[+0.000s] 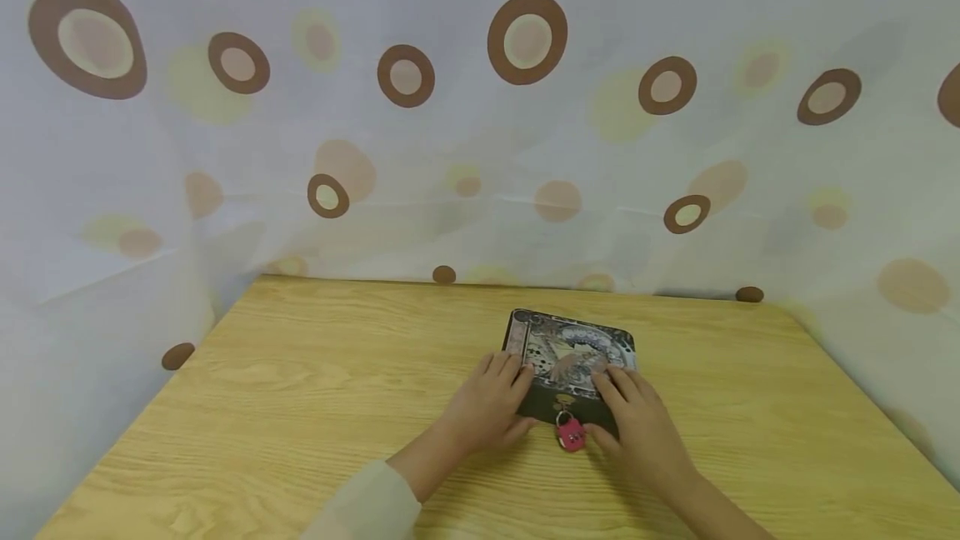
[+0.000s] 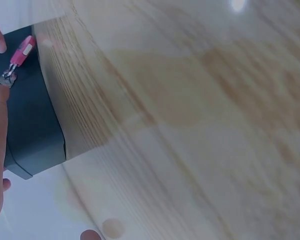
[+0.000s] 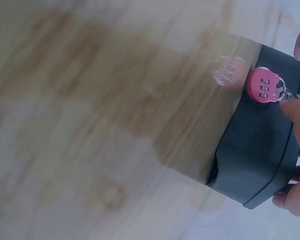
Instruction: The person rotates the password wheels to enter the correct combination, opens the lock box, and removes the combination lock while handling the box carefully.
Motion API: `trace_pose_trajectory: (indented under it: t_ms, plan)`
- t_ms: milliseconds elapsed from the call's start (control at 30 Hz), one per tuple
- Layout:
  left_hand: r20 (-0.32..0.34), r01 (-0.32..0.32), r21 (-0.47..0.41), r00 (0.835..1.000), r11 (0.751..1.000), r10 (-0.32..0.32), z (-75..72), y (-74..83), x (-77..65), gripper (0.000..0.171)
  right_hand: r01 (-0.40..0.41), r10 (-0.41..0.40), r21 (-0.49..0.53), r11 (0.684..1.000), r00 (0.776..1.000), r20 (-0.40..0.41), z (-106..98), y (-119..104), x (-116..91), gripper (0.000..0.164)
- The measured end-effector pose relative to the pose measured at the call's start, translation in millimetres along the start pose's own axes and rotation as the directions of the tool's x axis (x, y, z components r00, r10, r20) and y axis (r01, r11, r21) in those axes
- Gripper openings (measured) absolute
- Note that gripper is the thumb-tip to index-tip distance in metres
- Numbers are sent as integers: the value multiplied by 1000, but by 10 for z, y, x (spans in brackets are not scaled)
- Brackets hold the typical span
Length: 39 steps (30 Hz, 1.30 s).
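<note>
A dark box (image 1: 573,357) with a pictorial lid sits on the table, turned slightly. From the metal clasp (image 1: 564,399) on its front hangs a small pink combination padlock (image 3: 263,85) with number dials. My left hand (image 1: 487,407) holds the box's left front part, fingers over the lid and thumb low at the front. My right hand (image 1: 641,423) holds the right front part, fingers on the lid and thumb beside the padlock. In the right wrist view, the right thumb (image 3: 293,111) lies close by the clasp. The padlock's shackle is partly hidden there.
The wooden table (image 1: 300,373) spreads around the box, its glossy surface reflecting the padlock in the right wrist view. A pale cloth (image 1: 465,140) with brown and yellow circles hangs behind the table and along both sides.
</note>
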<state>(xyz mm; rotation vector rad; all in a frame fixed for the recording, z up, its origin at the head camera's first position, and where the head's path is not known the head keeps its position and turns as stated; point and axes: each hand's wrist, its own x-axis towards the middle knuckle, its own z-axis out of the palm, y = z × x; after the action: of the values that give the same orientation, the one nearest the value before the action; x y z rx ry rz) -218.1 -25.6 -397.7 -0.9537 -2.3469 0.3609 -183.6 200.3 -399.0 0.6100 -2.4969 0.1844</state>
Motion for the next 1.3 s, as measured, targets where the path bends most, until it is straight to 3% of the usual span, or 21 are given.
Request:
trace_pose_trajectory:
  t_ms: [267, 933, 1300]
  plan:
    - [29, 17, -48, 999, 999, -16, -22, -61, -61, 61, -4, 3, 36, 999, 1000, 19, 12, -56, 60, 64]
    - [81, 51, -46, 996, 998, -47, -20, -140, -156, 63, -10, 5, 62, 998, 997, 73, 81, -112, 157, 65]
    - [38, 62, -62, 998, 996, -59, -15, -185, -224, 62, 14, -17, 56, 998, 998, 55, 137, -141, 200, 67]
